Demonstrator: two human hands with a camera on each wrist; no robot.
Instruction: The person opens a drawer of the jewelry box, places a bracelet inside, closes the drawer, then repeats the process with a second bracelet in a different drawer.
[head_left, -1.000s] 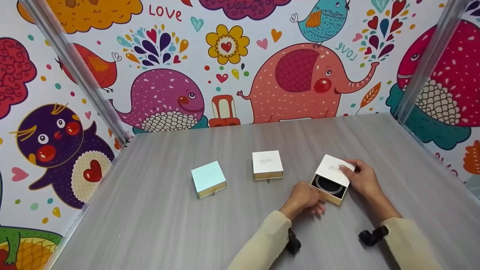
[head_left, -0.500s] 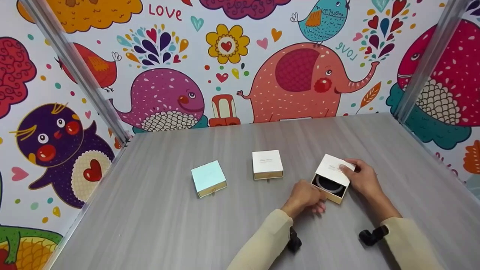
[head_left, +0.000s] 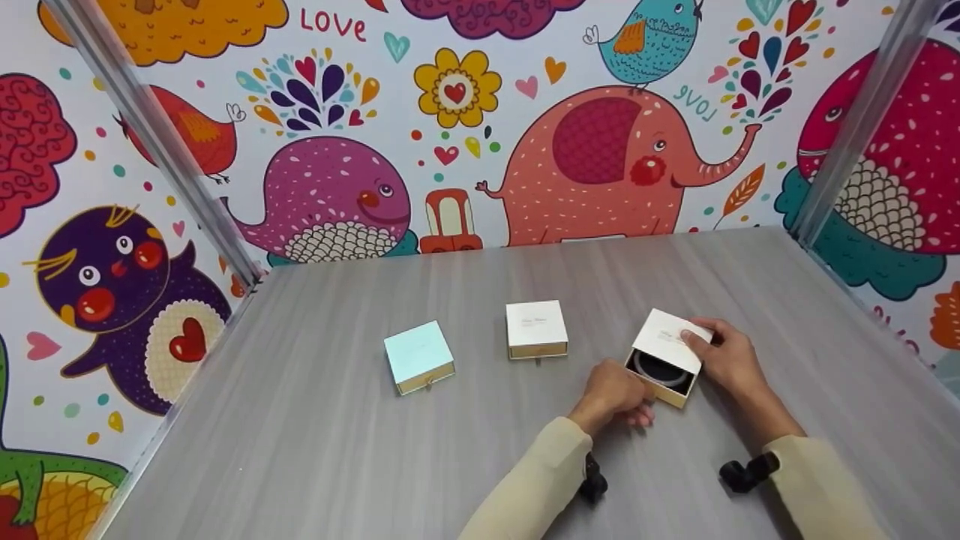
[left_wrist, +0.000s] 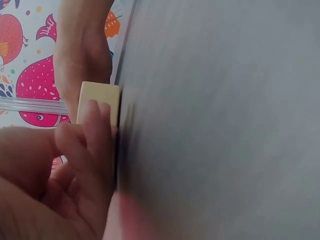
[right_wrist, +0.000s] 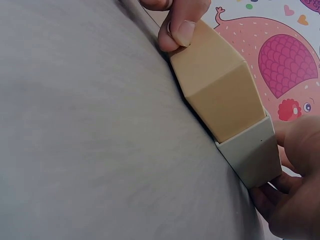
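At the right of the table, in the head view, lies a white drawer-style gift box [head_left: 664, 334], its gold-edged drawer [head_left: 671, 394] partly pulled out toward the person. Inside the drawer a grey ring-shaped bangle [head_left: 646, 375] shows on black lining, partly covered by the sleeve. My left hand [head_left: 611, 394] pinches the drawer's front at its pull; in the right wrist view the left thumb and finger [right_wrist: 185, 32] meet there, and the pull itself is hidden. My right hand [head_left: 731, 358] grips the white sleeve from its right side, thumb on top.
Another white box [head_left: 536, 326], its drawer in, sits left of the hands. Farther left is a pale turquoise box [head_left: 418, 352], also closed, with a small front pull. A printed wall [head_left: 465, 172] stands behind the table, with metal posts [head_left: 161, 142] at the corners.
The drawer has slid slightly farther into its sleeve, the left hand moving with it. The right hand keeps its place on the sleeve.
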